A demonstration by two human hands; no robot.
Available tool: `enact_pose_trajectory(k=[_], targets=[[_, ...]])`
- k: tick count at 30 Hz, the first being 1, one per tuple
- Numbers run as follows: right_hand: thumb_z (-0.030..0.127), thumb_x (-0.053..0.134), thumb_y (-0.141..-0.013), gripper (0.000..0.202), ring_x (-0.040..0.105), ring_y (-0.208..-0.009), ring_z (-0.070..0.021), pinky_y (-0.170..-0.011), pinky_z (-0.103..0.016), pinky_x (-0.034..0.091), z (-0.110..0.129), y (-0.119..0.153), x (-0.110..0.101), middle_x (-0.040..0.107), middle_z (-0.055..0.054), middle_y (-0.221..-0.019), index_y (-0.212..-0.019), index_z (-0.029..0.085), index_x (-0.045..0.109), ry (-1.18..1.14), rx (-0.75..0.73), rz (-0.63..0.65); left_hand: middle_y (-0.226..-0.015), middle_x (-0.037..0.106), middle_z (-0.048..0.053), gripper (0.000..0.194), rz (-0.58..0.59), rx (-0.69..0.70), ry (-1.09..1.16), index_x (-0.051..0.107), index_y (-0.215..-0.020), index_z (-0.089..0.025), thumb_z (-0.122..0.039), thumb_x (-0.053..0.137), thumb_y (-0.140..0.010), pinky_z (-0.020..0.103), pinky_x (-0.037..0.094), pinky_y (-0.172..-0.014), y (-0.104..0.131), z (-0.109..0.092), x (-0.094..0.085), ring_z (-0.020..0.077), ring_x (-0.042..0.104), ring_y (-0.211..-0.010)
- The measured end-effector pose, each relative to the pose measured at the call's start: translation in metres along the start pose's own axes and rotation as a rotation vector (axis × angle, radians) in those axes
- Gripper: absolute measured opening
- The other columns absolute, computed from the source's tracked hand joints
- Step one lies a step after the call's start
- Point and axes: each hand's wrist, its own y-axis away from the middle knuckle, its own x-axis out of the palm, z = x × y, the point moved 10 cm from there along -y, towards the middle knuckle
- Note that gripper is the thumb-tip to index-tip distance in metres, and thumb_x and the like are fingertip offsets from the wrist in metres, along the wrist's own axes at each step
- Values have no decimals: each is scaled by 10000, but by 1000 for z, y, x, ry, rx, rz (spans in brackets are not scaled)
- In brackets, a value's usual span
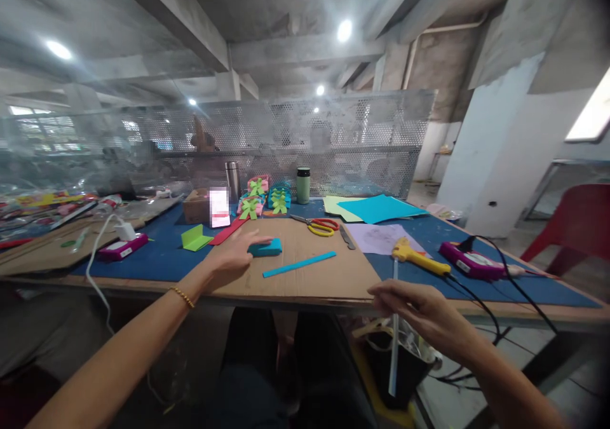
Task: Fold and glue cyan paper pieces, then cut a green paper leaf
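Observation:
My left hand (233, 251) reaches over the brown cardboard sheet (305, 232), fingers spread. Its fingertips lie at a small folded blue paper block (269, 247) and seem to touch it. Closer to me is a narrow blue paper strip (300, 264). At the right front edge of the cardboard is my right hand (414, 305), its fingers bent and held together; anything between them is hidden. Just beyond that hand a yellow glue gun (419, 258) rests on the table, its long clear glue stick (393, 359) running down past the hand below the edge.
Scissors (321, 227) and a dark blade (347, 237) lie on the cardboard's far side. Behind are finished bow pieces (251, 208), a green bottle (303, 185), a phone (220, 206) and blue sheets (381, 209). Purple power boxes (471, 260) with cables flank the work area.

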Motion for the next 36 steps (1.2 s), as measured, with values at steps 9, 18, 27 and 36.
enact_pose_trajectory(k=[9,18,27,36], targets=[[489,504,-957,392,694,-671,-164,-649,-282,568,33,-35,12,731,-78,-828,-1014,164,716,-20,-112,14,-1238,659,69,487,31,201,-80,687,-1183,-301,-91,529,-772,444,415,-963,6,-28,4,277,585,-1075],[468,500,-961,363,701,-717,-198,-643,-283,558,26,-5,2,742,-79,-794,-985,194,736,82,-73,-52,-1139,620,86,219,-58,195,-137,691,-1084,-255,-220,556,-915,438,401,-953,23,-45,1,254,554,-1047],[252,450,-983,270,692,-793,-167,-723,-272,539,86,-46,44,748,-67,-890,-1016,197,713,194,-331,122,-1091,633,71,163,-78,217,51,667,-972,-221,-157,525,-926,405,450,-952,38,-35,2,222,585,-1040],[37,510,-853,493,646,-1039,-214,-896,-361,508,106,-150,159,685,-142,-1209,-1336,133,531,234,-471,358,-1160,625,99,182,-102,230,135,659,-1001,-214,-133,525,-908,396,500,-960,48,-32,1,228,584,-1106]])
